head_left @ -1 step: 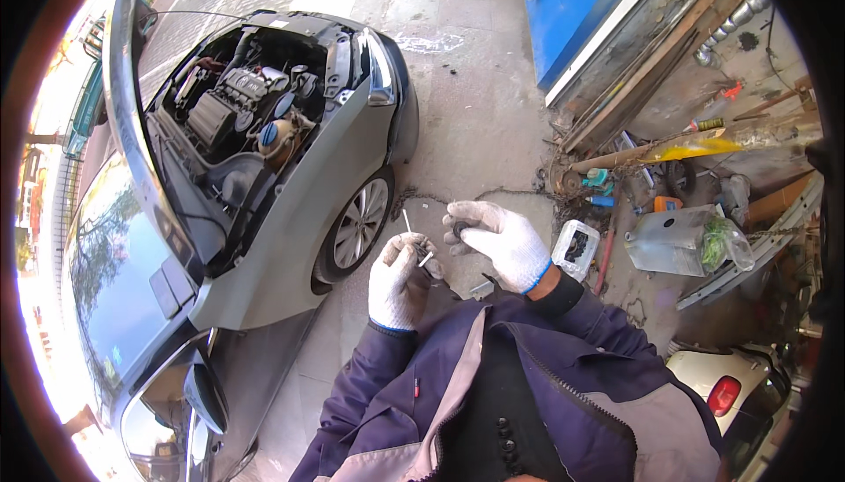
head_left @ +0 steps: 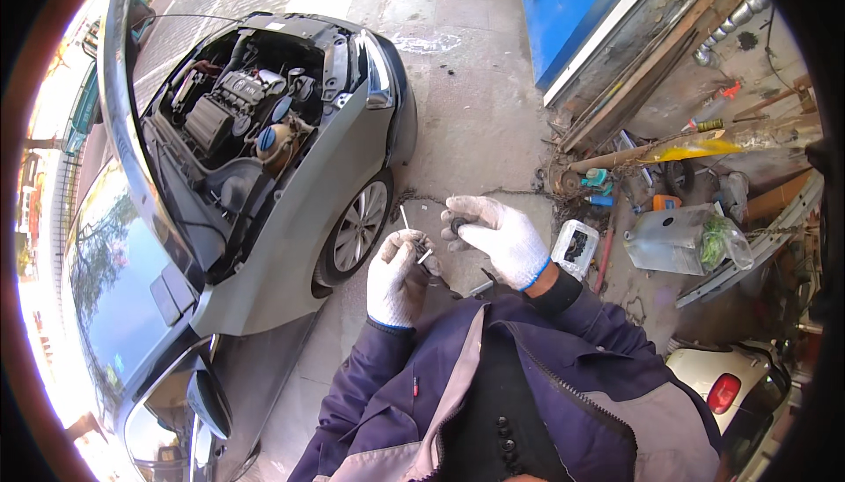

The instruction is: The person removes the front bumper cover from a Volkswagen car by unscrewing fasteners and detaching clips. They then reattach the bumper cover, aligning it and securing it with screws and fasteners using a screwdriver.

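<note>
Both my hands wear white knit gloves with dirty fingertips and stand close together in front of my jacket. My left hand (head_left: 396,281) is closed in a pinch on a thin white stick (head_left: 405,218), which points up out of the fingers; a short white end (head_left: 425,256) also shows beside them. My right hand (head_left: 503,240) grips a small dark round piece (head_left: 458,226) between thumb and fingers. What that piece is cannot be made out. A gap separates the two hands.
A grey car (head_left: 282,209) with its hood up and engine (head_left: 238,103) exposed stands at my left. On the right lie a white tub (head_left: 576,250) with dark contents, a red bar (head_left: 605,257), a clear plastic container (head_left: 669,240) and clutter along the wall. A blue door (head_left: 581,7) is beyond.
</note>
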### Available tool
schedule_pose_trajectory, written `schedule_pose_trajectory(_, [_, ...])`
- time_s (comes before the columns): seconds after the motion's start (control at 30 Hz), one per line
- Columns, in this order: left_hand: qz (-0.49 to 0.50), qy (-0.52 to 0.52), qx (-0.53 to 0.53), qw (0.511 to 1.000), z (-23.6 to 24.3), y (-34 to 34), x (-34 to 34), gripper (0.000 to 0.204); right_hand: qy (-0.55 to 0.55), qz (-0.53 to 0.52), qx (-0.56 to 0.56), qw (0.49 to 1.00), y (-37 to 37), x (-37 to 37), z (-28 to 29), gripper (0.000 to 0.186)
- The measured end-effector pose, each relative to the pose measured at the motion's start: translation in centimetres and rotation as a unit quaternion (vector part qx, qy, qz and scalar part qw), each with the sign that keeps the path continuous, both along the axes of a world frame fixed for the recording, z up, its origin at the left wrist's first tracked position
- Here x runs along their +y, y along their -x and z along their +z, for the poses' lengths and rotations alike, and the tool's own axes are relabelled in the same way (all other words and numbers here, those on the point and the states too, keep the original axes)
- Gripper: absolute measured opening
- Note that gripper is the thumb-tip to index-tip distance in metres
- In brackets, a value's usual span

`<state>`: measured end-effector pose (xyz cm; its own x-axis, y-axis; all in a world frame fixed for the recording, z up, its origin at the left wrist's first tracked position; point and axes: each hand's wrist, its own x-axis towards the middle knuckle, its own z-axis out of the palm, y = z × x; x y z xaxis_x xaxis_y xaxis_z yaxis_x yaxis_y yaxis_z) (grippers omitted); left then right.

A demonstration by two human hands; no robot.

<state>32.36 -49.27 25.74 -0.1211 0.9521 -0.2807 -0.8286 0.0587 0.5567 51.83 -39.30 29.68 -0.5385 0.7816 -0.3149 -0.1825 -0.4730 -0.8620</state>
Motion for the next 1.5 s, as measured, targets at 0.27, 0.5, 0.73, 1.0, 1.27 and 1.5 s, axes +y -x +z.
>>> schedule_pose_trajectory(0.27, [-0.013,0.016,0.026,0.999,-0.1,3.9,10.7,0.023,-0.063,-0.029,-0.046,0.997,3.8,9.7,0.1,0.050])
schedule_pose_trajectory(0.5, [0.007,0.036,0.044,0.998,-0.6,4.9,20.3,0.023,-0.175,0.058,-0.148,0.972,5.7,21.6,-2.6,0.032])
schedule_pose_trajectory(0.73, [0.097,0.086,0.056,0.990,-1.9,4.0,32.2,0.022,-0.283,0.158,-0.187,0.928,6.6,38.1,-4.2,0.028])
schedule_pose_trajectory(1.0, [0.241,0.135,0.031,0.961,-3.3,5.3,39.7,0.021,-0.327,0.280,-0.239,0.870,9.4,53.7,-7.2,0.031])
schedule_pose_trajectory(1.27, [0.303,0.194,0.015,0.933,-8.9,10.6,44.6,0.019,-0.367,0.346,-0.291,0.813,17.0,61.8,-13.8,0.032])
schedule_pose_trajectory(1.5, [0.384,0.202,-0.011,0.901,-11.0,15.2,46.8,0.018,-0.362,0.439,-0.303,0.765,26.0,67.2,-19.2,0.036])
